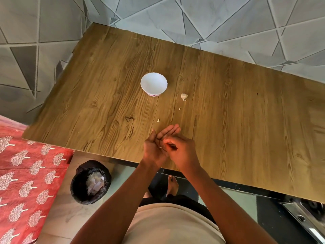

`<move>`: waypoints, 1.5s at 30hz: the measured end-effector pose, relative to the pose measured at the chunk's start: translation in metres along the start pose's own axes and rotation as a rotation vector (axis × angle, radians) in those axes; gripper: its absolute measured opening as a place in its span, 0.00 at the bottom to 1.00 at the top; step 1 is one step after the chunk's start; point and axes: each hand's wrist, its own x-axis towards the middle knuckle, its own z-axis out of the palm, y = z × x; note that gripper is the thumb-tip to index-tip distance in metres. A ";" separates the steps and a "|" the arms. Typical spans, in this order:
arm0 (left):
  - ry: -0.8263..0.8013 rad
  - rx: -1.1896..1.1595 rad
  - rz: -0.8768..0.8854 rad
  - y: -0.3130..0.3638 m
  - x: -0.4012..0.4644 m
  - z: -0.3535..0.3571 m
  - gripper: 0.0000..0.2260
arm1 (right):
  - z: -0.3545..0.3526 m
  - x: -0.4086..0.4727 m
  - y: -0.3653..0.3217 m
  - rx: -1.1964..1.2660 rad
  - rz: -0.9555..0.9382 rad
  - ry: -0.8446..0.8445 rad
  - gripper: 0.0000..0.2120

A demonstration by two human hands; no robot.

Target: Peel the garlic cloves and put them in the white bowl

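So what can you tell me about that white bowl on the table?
The white bowl is small and round with a gently scalloped rim, glossy like ceramic or glass, with a little pink marking near its base. It stands upright on the wooden table, looks empty, and nothing touches it. A garlic bulb piece lies apart, beside it.

— Where is the camera sitting?
— It is riding on the person's head, looking forward and steeply down over the counter (228, 106).
— How near is it getting?
— The hands (167, 147) are showing close below centre; the wide lens is bending the counter's edges and taking in the floor (70, 217) too.
— Any second view?
— Only this one is showing.
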 end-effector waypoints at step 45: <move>0.094 0.037 0.042 -0.024 0.009 0.013 0.31 | -0.056 -0.031 0.117 -0.025 0.535 0.159 0.06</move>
